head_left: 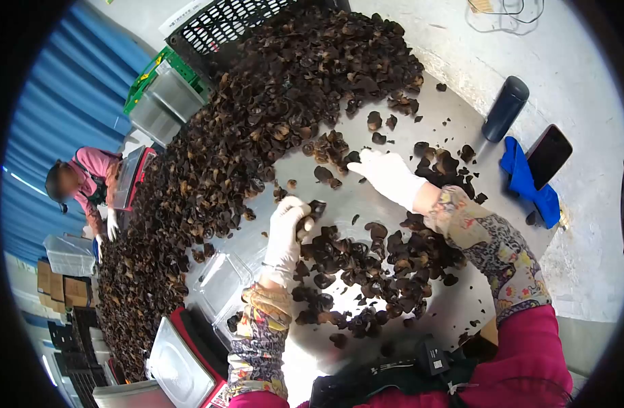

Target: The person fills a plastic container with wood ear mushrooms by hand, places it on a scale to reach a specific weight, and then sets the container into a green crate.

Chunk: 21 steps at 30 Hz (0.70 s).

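My left hand (288, 231), in a white glove, is closed around dark, curled pieces that look like dried wood ear mushroom (317, 209). It is held over the metal table (353, 197). My right hand (388, 175), also gloved, reaches to a small cluster of wood ear (331, 148). Its thumb and fingertips close about a dark piece at the cluster's edge; the fingers partly hide that piece. Below and between my forearms lies a loose spread of wood ear (356, 262). A huge heap of it (257, 115) covers the far and left parts of the table.
At right are a dark bottle (506, 109), a phone (550, 156) and a blue cloth (523, 170). A clear plastic tray (220, 285) and a red-and-white scale (183, 360) stand at lower left. Black and green crates (166, 68) line the back. A gloved co-worker (94, 177) stands across the heap.
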Motion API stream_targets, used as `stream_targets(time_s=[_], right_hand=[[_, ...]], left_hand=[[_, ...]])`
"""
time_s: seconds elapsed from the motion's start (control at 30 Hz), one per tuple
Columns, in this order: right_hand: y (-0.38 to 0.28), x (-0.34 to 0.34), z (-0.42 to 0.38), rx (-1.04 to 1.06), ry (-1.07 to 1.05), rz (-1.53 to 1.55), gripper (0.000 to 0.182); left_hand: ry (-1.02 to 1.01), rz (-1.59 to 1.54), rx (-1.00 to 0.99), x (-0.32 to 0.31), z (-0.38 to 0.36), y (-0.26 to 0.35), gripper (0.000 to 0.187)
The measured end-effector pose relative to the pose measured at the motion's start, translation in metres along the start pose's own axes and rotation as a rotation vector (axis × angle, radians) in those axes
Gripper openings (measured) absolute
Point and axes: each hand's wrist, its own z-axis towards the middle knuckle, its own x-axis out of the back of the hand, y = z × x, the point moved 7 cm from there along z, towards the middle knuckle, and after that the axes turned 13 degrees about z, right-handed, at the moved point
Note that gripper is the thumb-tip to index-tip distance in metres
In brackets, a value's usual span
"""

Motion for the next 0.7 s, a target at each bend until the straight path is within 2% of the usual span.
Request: stream_targets(time_s=[0.07, 0.1, 0.17, 0.2, 0.23, 0.27, 0.3, 0.37, 0.4, 0.43, 0.47, 0.5, 0.57, 0.6, 0.63, 0.67, 0.7], right_hand=[[-0.012, -0.014, 0.010, 0.206, -0.014, -0.524, 0.019], [-0.012, -0.012, 0.012, 0.206, -0.014, -0.522, 0.019], [-0.006, -0.018, 0.013, 0.194, -0.245, -0.571, 0.014], [-0.013, -0.001, 0.011, 0.208, -0.195, -0.453, 0.012], [-0.013, 0.004, 0.008, 0.213, -0.201, -0.457, 0.012], [-0.009, 0.021, 0.006, 0.142, -0.058, -0.146, 0.011], [-0.001, 0.037, 0.003, 0.067, 0.083, 0.165, 0.010], [0.005, 0.055, 0.001, 0.064, 0.081, 0.523, 0.016], [0.010, 0.063, -0.005, -0.155, 0.015, 0.903, 0.016], [0.010, 0.063, -0.016, -0.383, -0.055, 1.276, 0.016], [0.015, 0.055, -0.021, -0.363, -0.029, 1.314, 0.015], [0.009, 0.051, -0.028, -0.318, -0.114, 0.980, 0.014], [0.042, 0.033, -0.038, -0.093, 0.030, 0.748, 0.014], [0.035, 0.044, -0.041, -0.291, -0.009, 0.996, 0.014], [0.019, 0.053, -0.046, -0.491, -0.066, 1.239, 0.014], [0.008, 0.056, -0.045, -0.418, -0.079, 0.944, 0.015], [0.004, 0.042, -0.042, -0.317, -0.075, 0.949, 0.016]], left_hand=[[0.094, 0.012, -0.045, 0.006, 0.012, 0.011, 0.008], [0.094, 0.007, -0.056, 0.008, 0.017, 0.015, 0.020], [0.088, 0.074, -0.071, 0.016, 0.038, 0.017, 0.021], [0.091, 0.068, -0.072, 0.016, 0.047, 0.016, 0.021], [0.129, 0.239, -0.073, 0.015, 0.057, 0.016, 0.022], [0.167, 0.408, -0.073, 0.013, 0.067, 0.013, 0.023], [0.245, 0.561, -0.250, 0.013, 0.081, 0.010, 0.028], [0.322, 0.999, -0.306, 0.014, 0.111, -0.004, 0.029], [0.325, 0.996, -0.305, 0.014, 0.116, -0.002, 0.029], [0.193, 1.028, -0.204, 0.009, 0.124, -0.009, 0.027], [0.063, 1.053, -0.100, 0.005, 0.127, -0.019, 0.025], [0.069, 1.048, -0.093, 0.003, 0.113, -0.006, 0.025], [-0.075, 0.115, -0.059, 0.002, 0.085, 0.019, 0.018], [-0.259, -0.292, -0.136, -0.002, 0.074, 0.024, 0.012], [-0.209, -0.110, -0.059, 0.008, 0.062, 0.011, 0.010], [-0.177, 0.104, -0.067, 0.008, 0.049, 0.010, 0.010], [-0.141, 0.315, -0.066, 0.010, 0.036, 0.008, 0.011]])
